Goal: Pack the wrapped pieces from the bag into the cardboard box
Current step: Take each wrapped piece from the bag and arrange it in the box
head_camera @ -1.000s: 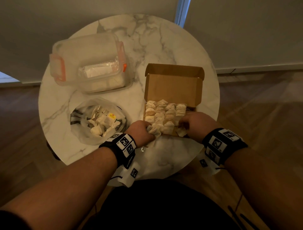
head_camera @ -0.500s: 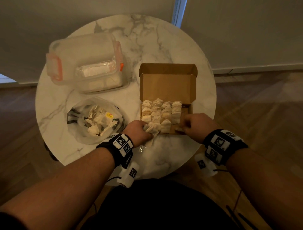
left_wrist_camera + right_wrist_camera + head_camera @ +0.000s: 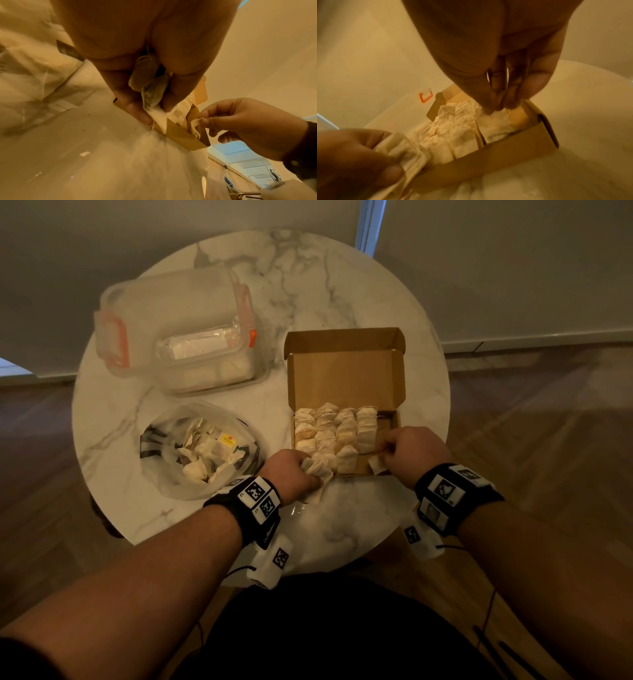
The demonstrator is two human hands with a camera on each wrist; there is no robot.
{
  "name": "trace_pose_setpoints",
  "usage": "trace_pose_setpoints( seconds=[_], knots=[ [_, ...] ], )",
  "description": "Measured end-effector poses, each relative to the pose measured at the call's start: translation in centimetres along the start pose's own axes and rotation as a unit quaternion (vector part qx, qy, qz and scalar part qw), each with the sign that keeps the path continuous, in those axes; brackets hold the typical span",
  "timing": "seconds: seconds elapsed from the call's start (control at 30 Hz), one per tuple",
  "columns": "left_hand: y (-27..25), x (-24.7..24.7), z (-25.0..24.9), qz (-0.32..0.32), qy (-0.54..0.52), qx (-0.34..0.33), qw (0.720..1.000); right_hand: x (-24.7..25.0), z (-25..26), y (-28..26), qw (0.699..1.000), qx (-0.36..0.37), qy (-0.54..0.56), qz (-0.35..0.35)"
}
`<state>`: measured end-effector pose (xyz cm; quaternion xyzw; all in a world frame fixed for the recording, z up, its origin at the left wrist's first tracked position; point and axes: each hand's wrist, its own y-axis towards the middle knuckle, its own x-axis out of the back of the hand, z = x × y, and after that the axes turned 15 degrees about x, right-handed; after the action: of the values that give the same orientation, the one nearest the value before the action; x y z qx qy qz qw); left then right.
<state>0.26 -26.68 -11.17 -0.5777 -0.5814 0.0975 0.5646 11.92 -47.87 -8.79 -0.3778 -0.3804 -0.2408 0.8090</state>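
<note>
I see the round white marble desk (image 3: 342, 285) carrying the open brown cardboard box (image 3: 342, 371), its rows filled with pale wrapped pieces (image 3: 329, 433). My left hand (image 3: 291, 470) grips a bunch of pieces at the box's near-left corner. My right hand (image 3: 414, 453) pinches what appears to be one piece over the near-right corner. The clear plastic bag (image 3: 202, 446) lies left.

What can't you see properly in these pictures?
- How many paper-wrapped pieces the left hand holds: in every view its curled fingers cover part of the bunch.
- The contents of the clear plastic tub with orange clips: head view, its cloudy lid hides them.
- The print on the small yellow label in the clear plastic bag: head view, too small.
- The right hand's grip: right wrist view, blurred fingertips.
</note>
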Motion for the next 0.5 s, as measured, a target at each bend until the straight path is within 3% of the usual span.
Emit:
trace_pose_setpoints(
  seconds=[0.23, 0.37, 0.5],
  knots=[
    [-0.1, 0.0, 0.0, 0.003, -0.006, 0.002, 1.0, -0.2, 0.9, 2.8, 0.997, 0.03, -0.07, -0.006],
    [0.0, 0.0, 0.0, 0.001, -0.003, 0.001, 1.0, -0.4, 1.1, 3.3, 0.999, 0.025, -0.045, -0.011],
    [0.0, 0.1, -0.1, 0.004, -0.005, 0.004, 1.0, 0.0, 0.9, 2.1, 0.997, 0.034, 0.014, -0.074]
  ],
)
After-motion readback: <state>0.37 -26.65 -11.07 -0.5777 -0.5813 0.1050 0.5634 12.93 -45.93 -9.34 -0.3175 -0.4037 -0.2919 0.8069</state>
